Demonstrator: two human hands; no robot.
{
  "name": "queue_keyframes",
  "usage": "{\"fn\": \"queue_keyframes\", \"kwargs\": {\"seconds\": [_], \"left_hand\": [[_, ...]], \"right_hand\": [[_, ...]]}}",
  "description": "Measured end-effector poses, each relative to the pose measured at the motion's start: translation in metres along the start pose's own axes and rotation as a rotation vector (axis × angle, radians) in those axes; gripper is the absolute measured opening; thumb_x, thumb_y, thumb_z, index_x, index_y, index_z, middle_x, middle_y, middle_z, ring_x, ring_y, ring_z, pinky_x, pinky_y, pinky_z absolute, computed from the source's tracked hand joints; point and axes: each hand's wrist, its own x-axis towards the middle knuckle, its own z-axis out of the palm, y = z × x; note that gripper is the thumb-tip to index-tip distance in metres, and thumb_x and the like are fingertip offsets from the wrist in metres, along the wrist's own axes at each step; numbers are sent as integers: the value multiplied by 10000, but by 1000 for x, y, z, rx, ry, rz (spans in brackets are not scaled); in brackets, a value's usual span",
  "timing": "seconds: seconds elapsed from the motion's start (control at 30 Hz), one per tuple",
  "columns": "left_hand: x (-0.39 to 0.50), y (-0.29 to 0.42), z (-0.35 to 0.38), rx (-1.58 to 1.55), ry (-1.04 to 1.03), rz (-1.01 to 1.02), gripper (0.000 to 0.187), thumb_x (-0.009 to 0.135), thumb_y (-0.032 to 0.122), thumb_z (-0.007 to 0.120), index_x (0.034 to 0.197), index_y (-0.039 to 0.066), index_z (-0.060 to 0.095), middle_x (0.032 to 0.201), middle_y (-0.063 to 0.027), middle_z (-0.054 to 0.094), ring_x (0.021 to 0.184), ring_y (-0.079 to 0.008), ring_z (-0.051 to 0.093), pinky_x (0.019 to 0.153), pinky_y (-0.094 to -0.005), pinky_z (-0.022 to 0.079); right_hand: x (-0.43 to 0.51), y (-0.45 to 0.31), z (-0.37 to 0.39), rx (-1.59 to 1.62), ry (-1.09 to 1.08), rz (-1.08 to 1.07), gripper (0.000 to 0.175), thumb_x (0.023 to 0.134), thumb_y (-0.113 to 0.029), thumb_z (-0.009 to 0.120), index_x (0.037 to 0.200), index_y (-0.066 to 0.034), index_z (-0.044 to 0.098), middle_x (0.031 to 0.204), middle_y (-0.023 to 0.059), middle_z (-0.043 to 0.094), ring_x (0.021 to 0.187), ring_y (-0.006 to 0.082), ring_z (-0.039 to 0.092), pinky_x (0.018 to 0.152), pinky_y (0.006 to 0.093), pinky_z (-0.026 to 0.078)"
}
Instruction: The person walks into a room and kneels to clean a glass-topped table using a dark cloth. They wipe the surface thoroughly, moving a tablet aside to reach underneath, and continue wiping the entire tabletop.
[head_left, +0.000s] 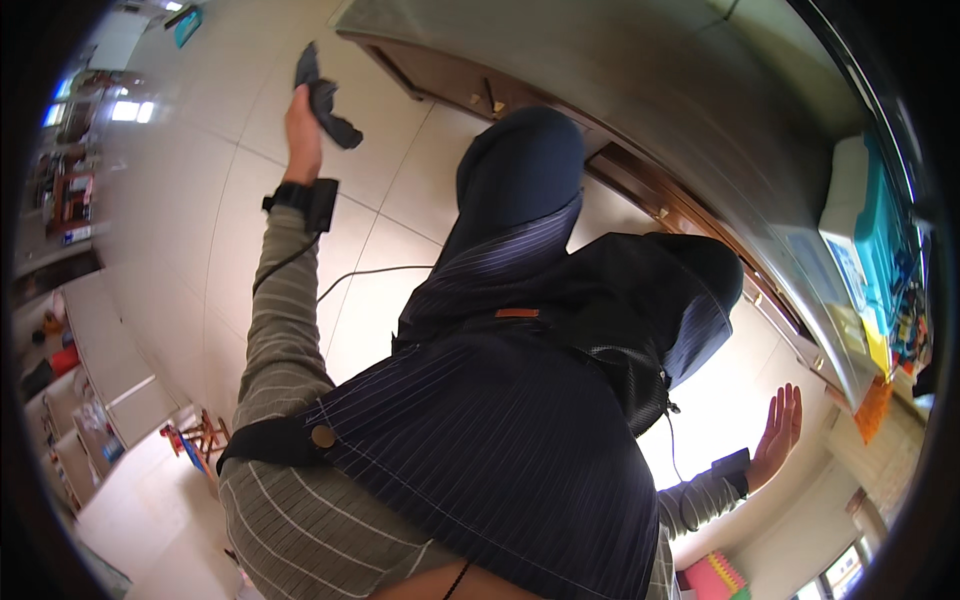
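Note:
My left hand (303, 135), at the upper left over the tiled floor, grips a crumpled dark grey cloth (326, 101). The cloth sticks out beyond the fingers in folds. On that wrist sits a black strapped device with a cable. Far off at the lower right, my right hand (780, 436) is held out with its fingers extended and nothing in it. A dark box-like device is at the right wrist too. Between the hands are my bent knees and a dark pinstriped apron (495, 420) with a small brown tag.
A long table with a shiny top (675, 112) and wooden drawers (450, 79) runs along the upper right. A turquoise and white plastic box (862, 232) stands on it near several small items. Open shelves (75, 435) are at the left, beside a folding stool (196, 442).

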Motion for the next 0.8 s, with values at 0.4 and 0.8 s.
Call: {"fn": "queue_keyframes", "kwargs": {"seconds": [0.4, 0.8], "left_hand": [[-64, -102, -55, -358, 84, -638, 482, 1077, 442, 501, 1365, 66, 592, 1224, -91, 687, 1134, -277, 660, 1020, -436, 533], [-175, -24, -261, 365, 665, -852, 388, 1039, 383, 523, 1265, 87, 633, 955, -105, 664, 570, -219, 541, 485, -385, 481]], "right_hand": [[-31, 119, 4, -273, -335, 939, 695, 966, -404, 686, 1561, -133, 451, 1434, 106, 602, 1271, 283, 611, 1056, 469, 466], [-122, 126, 77, 279, -553, 1845, 500, 1008, -300, 665, 1442, -113, 502, 1280, 140, 657, 1104, 356, 673, 960, 533, 546]]}}
